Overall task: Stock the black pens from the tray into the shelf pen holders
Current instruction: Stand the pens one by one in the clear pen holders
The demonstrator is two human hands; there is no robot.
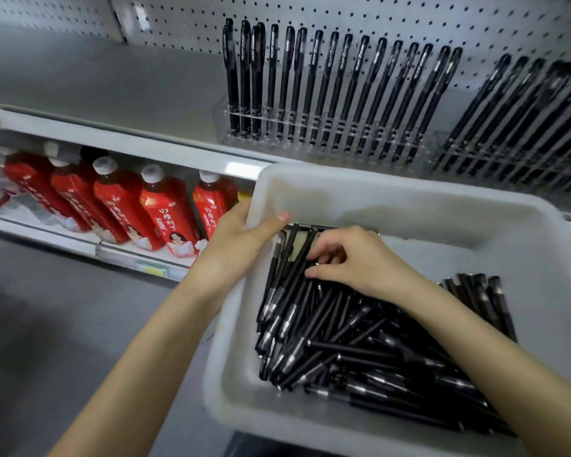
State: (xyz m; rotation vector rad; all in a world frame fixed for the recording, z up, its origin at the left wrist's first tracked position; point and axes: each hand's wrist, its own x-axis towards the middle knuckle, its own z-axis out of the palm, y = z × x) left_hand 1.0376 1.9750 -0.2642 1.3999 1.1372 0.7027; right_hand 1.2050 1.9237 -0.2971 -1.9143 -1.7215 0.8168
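Observation:
A white plastic tray (409, 199) fills the lower right and holds a heap of several black pens (343, 351). My left hand (241, 239) grips the tray's left rim, thumb over the edge. My right hand (353, 258) reaches into the tray with its fingers curled around pens near the far left corner. On the shelf behind, a clear pen holder (310, 136) carries a row of upright black pens (327, 90). A second clear holder (508, 166) at the right is also filled with black pens.
The grey shelf (96, 80) left of the holders backs onto a white pegboard wall (343, 14). Below it, a lower shelf holds several red juice bottles (165, 216) at the left. Grey floor shows at the lower left.

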